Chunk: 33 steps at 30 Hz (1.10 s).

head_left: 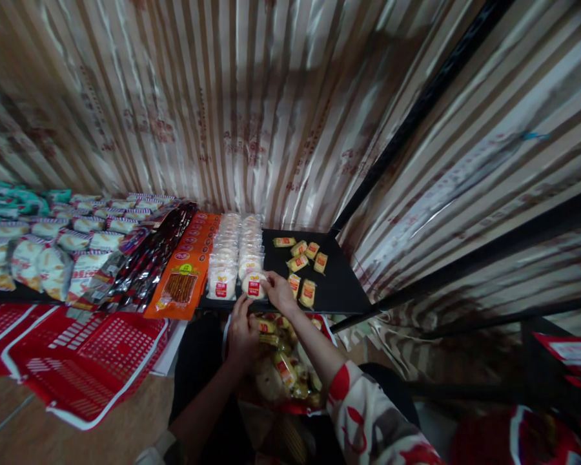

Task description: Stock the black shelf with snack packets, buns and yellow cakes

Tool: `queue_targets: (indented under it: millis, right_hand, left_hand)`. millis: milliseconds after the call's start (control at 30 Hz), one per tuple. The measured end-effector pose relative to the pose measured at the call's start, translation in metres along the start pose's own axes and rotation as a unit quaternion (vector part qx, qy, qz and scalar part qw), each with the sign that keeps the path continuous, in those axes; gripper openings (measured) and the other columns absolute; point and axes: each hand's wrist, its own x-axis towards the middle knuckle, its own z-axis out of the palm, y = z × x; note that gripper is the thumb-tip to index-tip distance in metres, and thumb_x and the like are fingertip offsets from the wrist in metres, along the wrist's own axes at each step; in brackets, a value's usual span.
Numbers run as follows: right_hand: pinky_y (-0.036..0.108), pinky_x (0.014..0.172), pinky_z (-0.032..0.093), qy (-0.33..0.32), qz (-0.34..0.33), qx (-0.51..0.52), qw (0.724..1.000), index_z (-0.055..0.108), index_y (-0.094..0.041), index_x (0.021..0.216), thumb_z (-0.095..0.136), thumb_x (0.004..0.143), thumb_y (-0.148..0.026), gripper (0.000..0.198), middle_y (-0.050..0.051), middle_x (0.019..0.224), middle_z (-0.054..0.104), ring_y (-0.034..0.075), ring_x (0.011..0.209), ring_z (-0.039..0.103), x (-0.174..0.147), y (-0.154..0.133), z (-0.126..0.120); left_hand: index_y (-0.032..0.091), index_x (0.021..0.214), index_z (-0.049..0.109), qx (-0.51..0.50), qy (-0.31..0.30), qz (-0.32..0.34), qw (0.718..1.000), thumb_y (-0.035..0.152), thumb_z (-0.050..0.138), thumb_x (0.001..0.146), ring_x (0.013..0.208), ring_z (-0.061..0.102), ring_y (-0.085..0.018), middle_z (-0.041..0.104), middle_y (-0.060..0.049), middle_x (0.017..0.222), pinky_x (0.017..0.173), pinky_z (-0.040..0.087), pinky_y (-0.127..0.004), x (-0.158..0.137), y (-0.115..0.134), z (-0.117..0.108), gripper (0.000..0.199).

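Note:
Two rows of clear-wrapped white round rice crackers with red labels stand on the black shelf. At the front of the right row is a rice cracker packet, with both my hands on it. The fingers of my right hand close on its right edge. From below, the fingertips of my left hand grip its lower left edge. Several small yellow snack packets lie scattered to the right on the shelf. Below my hands, a red basket between my legs holds more yellow packets and round packs.
An orange snack pack and dark shiny packs lie left of the crackers. Farther left are rows of white bags. Red baskets stand on the floor below. A black shelf post slants at right, before a striped curtain.

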Motion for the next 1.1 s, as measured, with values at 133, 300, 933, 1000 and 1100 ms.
queue_targets:
  millis: [133,300,933,1000,1100]
  right_hand:
    - [0.024,0.067,0.044,-0.004,0.000,-0.012,1.000,0.065,-0.020,0.101,0.051,0.083,-0.030,0.025,0.001,0.080,0.065,0.015,0.073,0.059,0.011,0.002,0.008]
    - [0.027,0.078,0.046,0.032,-0.009,-0.013,0.999,0.064,-0.017,0.104,0.055,0.079,-0.025,0.028,0.006,0.089,0.063,0.017,0.081,0.059,0.016,0.006,0.017]
    - [0.036,0.084,0.049,0.112,-0.029,0.089,0.989,0.053,-0.014,0.117,0.053,0.080,-0.024,0.039,0.011,0.107,0.062,0.021,0.095,0.059,0.004,0.010,0.041]
    - [0.037,0.088,0.047,0.139,-0.045,0.086,0.986,0.054,-0.014,0.117,0.050,0.082,-0.025,0.037,0.013,0.109,0.061,0.022,0.098,0.057,-0.010,0.009,0.037]
    - [0.034,0.088,0.047,0.162,-0.091,0.100,0.977,0.055,-0.015,0.114,0.042,0.086,-0.023,0.031,0.012,0.107,0.061,0.020,0.098,0.057,-0.042,0.014,0.033]
  left_hand:
    - [0.014,0.115,0.057,0.025,-0.023,-0.013,0.999,0.011,0.037,0.078,0.124,0.045,-0.021,0.052,-0.011,0.130,0.107,0.035,-0.039,0.009,-0.003,0.005,0.042]
    - [0.013,0.119,0.056,0.039,-0.039,-0.009,0.998,0.011,0.036,0.078,0.128,0.041,-0.022,0.050,-0.010,0.134,0.110,0.031,-0.040,0.014,-0.004,0.010,0.045]
    - [0.006,0.113,0.059,0.099,-0.076,0.010,0.992,0.006,0.038,0.074,0.125,0.043,-0.026,0.044,-0.015,0.139,0.107,0.035,-0.042,0.023,-0.014,0.015,0.044]
    - [0.007,0.108,0.061,0.104,-0.084,0.008,0.991,0.007,0.040,0.074,0.125,0.044,-0.027,0.043,-0.015,0.139,0.106,0.036,-0.043,0.025,-0.014,0.013,0.041]
    - [0.012,0.101,0.064,0.098,-0.070,0.018,0.993,0.009,0.040,0.075,0.123,0.045,-0.025,0.046,-0.013,0.136,0.105,0.037,-0.040,0.022,-0.014,0.009,0.036]
